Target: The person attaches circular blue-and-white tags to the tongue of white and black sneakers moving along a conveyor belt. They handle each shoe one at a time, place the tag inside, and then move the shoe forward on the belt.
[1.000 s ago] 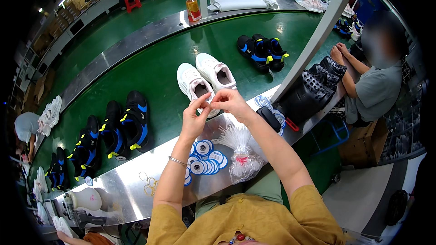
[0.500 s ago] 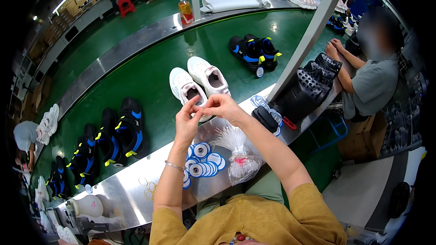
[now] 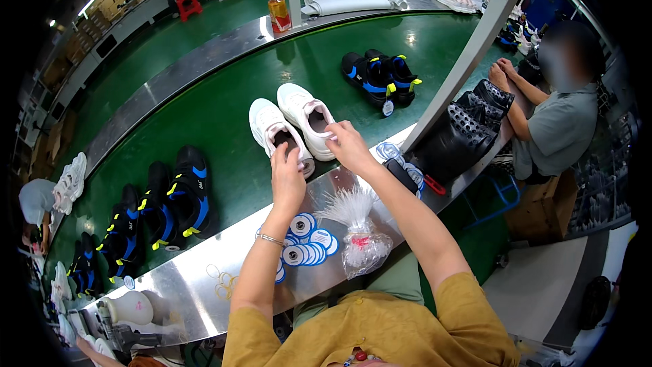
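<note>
Two white sneakers stand side by side on the green belt, toes pointing away from me. My left hand [image 3: 288, 175] is at the heel of the left sneaker [image 3: 265, 119], its fingertips closed on the rear collar. My right hand [image 3: 351, 147] pinches the rear collar of the right sneaker [image 3: 296, 103] between thumb and fingers. Close to my left forearm lie several round blue-and-white tags [image 3: 307, 248] on the metal ledge. A bundle of clear plastic fasteners [image 3: 357, 228] in a clear bag rests between my forearms.
Black-and-blue shoes stand on the belt [image 3: 234, 95] at left [image 3: 192, 190] and far right [image 3: 380, 78]. Rubber bands [image 3: 223, 281] lie on the ledge. Black boots [image 3: 462, 126] and a grey post [image 3: 468, 51] are at right, near a seated person [image 3: 560, 122]. A bottle [image 3: 278, 12] stands beyond.
My hands, earlier pinched together above the sneakers' heels, have parted, each onto one sneaker's heel. Both white sneakers have shifted slightly left.
</note>
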A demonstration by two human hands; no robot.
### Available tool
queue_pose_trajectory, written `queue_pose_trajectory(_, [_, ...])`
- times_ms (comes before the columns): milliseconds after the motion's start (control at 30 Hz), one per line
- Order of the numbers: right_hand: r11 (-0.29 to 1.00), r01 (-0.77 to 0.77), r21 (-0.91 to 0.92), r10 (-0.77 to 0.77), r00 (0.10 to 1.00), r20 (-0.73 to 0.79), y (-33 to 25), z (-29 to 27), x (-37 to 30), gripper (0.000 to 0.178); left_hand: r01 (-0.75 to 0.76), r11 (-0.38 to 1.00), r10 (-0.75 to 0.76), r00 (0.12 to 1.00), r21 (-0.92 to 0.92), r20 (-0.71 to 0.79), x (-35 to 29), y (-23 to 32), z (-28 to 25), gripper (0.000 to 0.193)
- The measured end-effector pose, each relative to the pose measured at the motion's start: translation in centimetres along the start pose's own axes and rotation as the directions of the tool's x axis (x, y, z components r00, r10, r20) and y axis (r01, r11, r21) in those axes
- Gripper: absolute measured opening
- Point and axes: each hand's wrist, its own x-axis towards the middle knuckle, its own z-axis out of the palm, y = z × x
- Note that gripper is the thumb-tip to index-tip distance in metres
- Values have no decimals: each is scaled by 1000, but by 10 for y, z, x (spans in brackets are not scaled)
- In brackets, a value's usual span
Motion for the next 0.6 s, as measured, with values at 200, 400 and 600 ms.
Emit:
queue_pose_trajectory(200, [985, 44, 167, -67, 989, 132, -21, 4, 9, 28, 42, 999, -43, 999, -23, -28, 21, -46, 1, 40])
queue_pose_trajectory(400, [999, -46, 25, 34, 933, 359, -2, -40, -23, 19, 5, 995, 4, 996, 99, -92, -10, -14, -39, 41])
queue_pose_trajectory(600, [957, 33, -287, 111, 876, 470, 10, -25, -85, 22, -65, 991, 62, 998, -113, -32, -78, 35, -14, 30])
